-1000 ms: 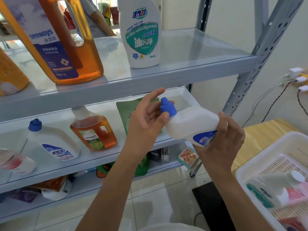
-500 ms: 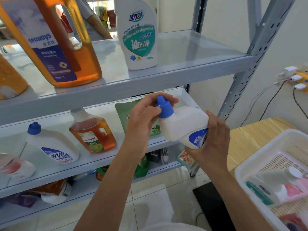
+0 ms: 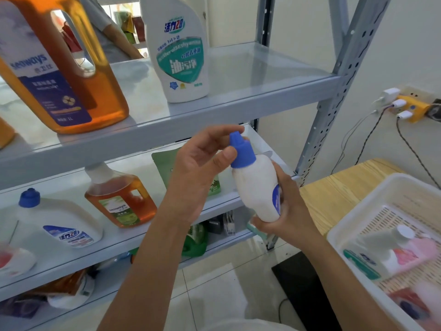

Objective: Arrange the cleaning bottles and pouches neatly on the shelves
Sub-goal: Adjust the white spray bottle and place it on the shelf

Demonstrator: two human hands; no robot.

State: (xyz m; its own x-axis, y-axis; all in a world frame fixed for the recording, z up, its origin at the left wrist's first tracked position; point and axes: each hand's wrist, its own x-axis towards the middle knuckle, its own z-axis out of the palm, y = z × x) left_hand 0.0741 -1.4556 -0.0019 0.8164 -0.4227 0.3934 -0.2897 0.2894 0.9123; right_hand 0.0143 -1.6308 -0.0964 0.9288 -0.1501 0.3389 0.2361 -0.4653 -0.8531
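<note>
We held the white bottle (image 3: 256, 187) in our right hand (image 3: 290, 211). The fingers were wrapped round its lower body, and its neck was tilted up and to the left, in front of the middle shelf (image 3: 119, 242). Our left hand (image 3: 198, 173) pinched its blue cap (image 3: 241, 151) between thumb and forefinger. Behind the left hand stood a green pouch (image 3: 164, 163), and left of that hand an orange bottle (image 3: 121, 201). Right of the right hand, a white basket (image 3: 353, 223) sat on the desk (image 3: 334, 189).

Cream wall (image 3: 410, 44), white tile floor (image 3: 226, 283), wooden table (image 3: 346, 187) right, yellow power strip (image 3: 415, 108).
</note>
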